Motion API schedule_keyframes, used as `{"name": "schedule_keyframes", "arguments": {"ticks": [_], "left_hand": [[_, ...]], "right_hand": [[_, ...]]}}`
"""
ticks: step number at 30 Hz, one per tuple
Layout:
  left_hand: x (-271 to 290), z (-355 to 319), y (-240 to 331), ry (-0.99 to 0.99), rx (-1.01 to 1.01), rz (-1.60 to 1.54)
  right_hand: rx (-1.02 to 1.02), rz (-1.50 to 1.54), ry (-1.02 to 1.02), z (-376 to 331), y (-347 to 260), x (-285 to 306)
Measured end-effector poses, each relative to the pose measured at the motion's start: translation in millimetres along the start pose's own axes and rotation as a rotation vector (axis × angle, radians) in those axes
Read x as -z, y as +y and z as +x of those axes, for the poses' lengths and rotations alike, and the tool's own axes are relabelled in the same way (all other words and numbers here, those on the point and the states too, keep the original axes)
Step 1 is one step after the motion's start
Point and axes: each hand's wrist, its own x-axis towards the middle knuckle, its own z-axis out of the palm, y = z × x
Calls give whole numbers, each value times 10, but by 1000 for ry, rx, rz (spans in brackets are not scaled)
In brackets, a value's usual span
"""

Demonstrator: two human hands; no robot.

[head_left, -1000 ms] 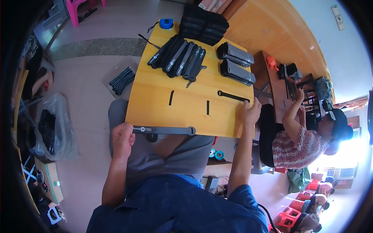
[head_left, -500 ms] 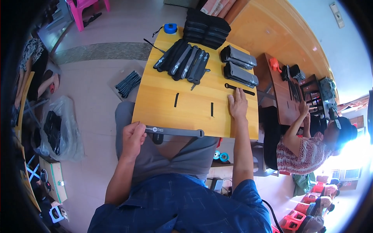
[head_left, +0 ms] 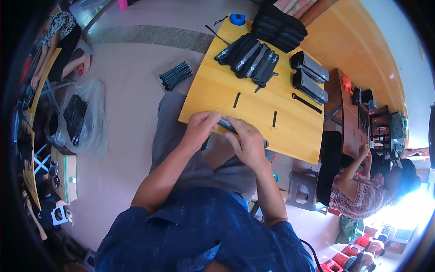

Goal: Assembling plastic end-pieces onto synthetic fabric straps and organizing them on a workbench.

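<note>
At the table's near edge my left hand (head_left: pixel 202 129) pinches one end of a grey strap (head_left: pixel 226 124) with a printed mark. My right hand (head_left: pixel 248 143) lies over the same strap, its fingers on top and the thumb on the near side, hiding much of the strap. The far end with a loop shows just right of that hand. A thin black strap with a loop (head_left: pixel 307 103) lies at the table's right side. Two short black strips, one (head_left: pixel 236 100) left and one (head_left: pixel 274 119) right, lie ahead of my hands.
On the yellow table (head_left: pixel 208 95) are a spread of grey and black straps (head_left: pixel 249 59), bundled grey straps (head_left: pixel 310 86), a black stack (head_left: pixel 278 27) and a blue tape measure (head_left: pixel 237 19). Black strips (head_left: pixel 176 75) lie on the floor. A co-worker (head_left: pixel 360 188) sits at the right.
My right hand has left the thin black strap and come to the grey strap. My left hand, still pinching its end, has moved up. The view has shifted, so the table appears farther right.
</note>
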Motion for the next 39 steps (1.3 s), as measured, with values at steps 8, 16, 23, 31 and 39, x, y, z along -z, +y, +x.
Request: {"name": "schedule_keyframes", "arguments": {"ticks": [8,16,23,31,39], "left_hand": [[229,-40,-134,196,-306,450],[143,-53,-51,175,-483,909],[106,-37,-106,135,-435,834],[85,-5,-184,85,-430,850],[61,-2,-197,132,-452,822]], "right_hand": [[-92,-21,81,114,221,-336],[-138,69,112,168,332,-420],[-174,145,104,196,313,-393],[-214,159,120,171,327,-437],[-222,150,119,170,335,-437]]}}
